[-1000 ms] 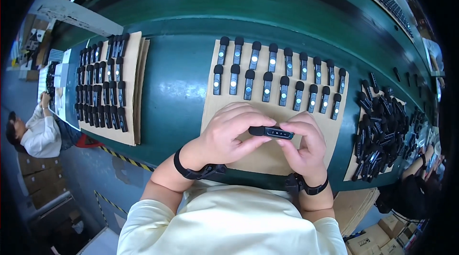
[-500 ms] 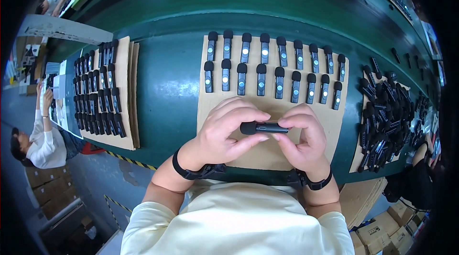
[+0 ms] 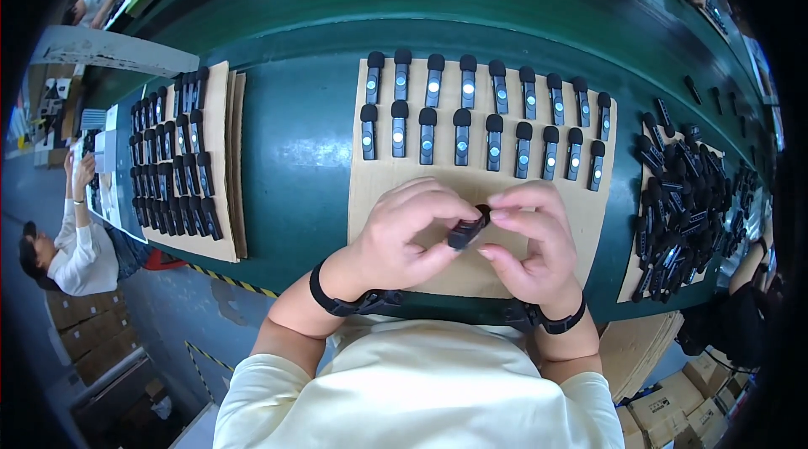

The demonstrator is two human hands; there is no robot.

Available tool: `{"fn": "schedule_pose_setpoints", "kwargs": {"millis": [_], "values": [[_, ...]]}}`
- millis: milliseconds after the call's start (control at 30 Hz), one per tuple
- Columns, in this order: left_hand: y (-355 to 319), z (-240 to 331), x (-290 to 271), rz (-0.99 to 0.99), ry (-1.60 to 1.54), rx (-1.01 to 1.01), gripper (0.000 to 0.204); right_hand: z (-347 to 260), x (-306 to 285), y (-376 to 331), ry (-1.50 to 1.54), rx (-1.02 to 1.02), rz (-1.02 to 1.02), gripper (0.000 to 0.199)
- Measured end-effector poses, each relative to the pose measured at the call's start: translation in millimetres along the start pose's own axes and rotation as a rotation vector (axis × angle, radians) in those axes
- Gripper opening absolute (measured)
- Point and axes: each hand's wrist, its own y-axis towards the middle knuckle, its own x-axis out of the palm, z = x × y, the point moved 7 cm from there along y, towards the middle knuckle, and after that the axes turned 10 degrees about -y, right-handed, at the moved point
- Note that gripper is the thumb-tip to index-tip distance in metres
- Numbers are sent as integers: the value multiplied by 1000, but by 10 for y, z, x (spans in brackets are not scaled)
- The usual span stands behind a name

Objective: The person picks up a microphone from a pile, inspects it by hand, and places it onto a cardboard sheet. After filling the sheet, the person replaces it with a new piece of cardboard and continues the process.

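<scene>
A small black clip-on microphone with a foam cap is pinched between the thumb and fingers of my left hand, tilted above a cardboard sheet. Beside it, my right hand has its index and middle fingertips at the microphone's upper right end, with the thumb apart below. My fingers partly cover the microphone. Beyond my hands, two rows of similar microphones lie on the cardboard, foam caps pointing away from me, many with a lit round spot.
On the left, another cardboard sheet carries several rows of microphones. A jumbled pile of microphones lies at right on the green table. Co-workers are at the far left and right, and a grey beam juts in at upper left.
The microphone has turned from lying level to tilted, its end now toward upper right. My right thumb has come off it. At upper right, another person's hand has come further into view.
</scene>
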Motion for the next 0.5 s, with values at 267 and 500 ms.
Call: {"fn": "schedule_pose_setpoints", "kwargs": {"millis": [267, 500], "values": [[-81, -93, -28, 83, -262, -66, 27, 80, -20, -24, -30, -20, -23, 32], [7, -25, -44, 14, -125, 72, 27, 112, -37, -17, -21, 43, -24, 23]]}}
